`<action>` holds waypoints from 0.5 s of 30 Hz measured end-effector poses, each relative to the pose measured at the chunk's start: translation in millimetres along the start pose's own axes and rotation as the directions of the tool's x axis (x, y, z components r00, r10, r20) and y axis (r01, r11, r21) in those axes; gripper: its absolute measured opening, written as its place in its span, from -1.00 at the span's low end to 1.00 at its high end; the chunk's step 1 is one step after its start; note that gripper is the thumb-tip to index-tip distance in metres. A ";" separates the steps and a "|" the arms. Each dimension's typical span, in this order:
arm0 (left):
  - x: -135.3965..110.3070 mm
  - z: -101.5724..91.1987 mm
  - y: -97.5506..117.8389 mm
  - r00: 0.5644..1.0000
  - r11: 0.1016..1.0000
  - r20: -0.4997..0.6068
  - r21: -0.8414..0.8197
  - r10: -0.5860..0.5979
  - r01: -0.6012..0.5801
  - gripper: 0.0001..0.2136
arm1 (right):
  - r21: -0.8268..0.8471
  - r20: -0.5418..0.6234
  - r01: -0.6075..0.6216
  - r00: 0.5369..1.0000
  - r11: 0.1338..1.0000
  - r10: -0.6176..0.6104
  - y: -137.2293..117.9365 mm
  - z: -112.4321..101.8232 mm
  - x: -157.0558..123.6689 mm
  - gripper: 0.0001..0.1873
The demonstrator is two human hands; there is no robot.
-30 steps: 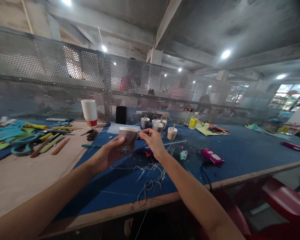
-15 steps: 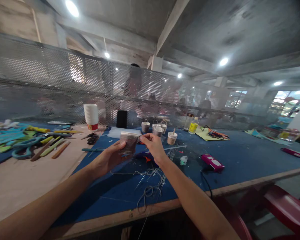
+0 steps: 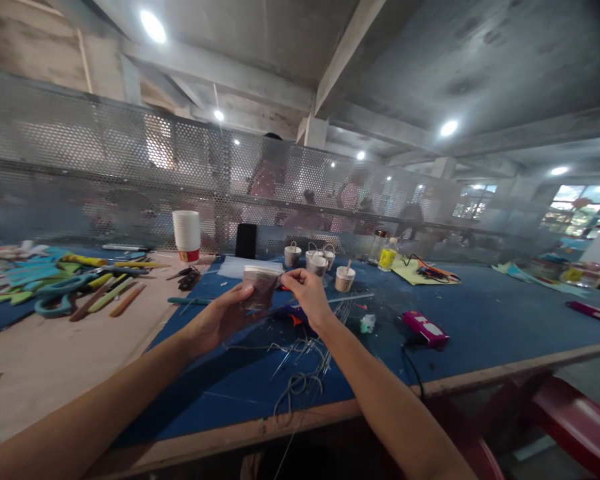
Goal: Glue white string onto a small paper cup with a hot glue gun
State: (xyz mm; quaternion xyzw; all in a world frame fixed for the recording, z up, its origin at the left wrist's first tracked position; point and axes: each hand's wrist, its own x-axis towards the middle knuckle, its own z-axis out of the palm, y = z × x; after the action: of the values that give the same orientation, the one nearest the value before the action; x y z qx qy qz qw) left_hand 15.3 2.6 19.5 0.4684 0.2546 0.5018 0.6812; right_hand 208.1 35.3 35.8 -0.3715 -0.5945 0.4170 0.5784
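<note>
At centre frame, above the blue table, my left hand wraps the small clear plastic cup of brown material; my right hand pinches its rim. It looks light and thin-walled, probably crushable, so I judge a gentle grip on its sides best.

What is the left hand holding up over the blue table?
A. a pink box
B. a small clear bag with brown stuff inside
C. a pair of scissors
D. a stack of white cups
B: the left hand grips a small clear bag with brownish contents, and the right hand pinches its top edge; the stack of white cups stands apart by the mesh.
</note>
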 end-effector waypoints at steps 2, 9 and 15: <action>0.3 -1.3 -0.6 1.000 1.000 0.012 -0.003 0.004 -0.004 -0.65 | -0.008 0.001 0.012 1.000 1.000 -0.012 0.1 -0.2 0.1 -0.77; 2.3 -3.7 -1.4 1.000 1.000 0.021 -0.008 -0.001 0.002 -0.67 | -0.023 0.003 0.025 1.000 0.999 -0.024 0.3 -1.8 0.9 -0.75; 6.4 -7.3 -4.9 0.999 0.998 0.024 -0.046 -0.031 0.032 -0.66 | -0.017 0.003 0.008 1.000 1.000 -0.008 1.4 -3.5 3.5 -0.78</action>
State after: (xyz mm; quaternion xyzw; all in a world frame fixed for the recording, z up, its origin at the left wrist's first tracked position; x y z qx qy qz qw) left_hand 13.9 11.0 12.8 0.4541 0.2423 0.4912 0.7027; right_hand 211.4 39.4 35.7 -0.3736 -0.6003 0.4101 0.5761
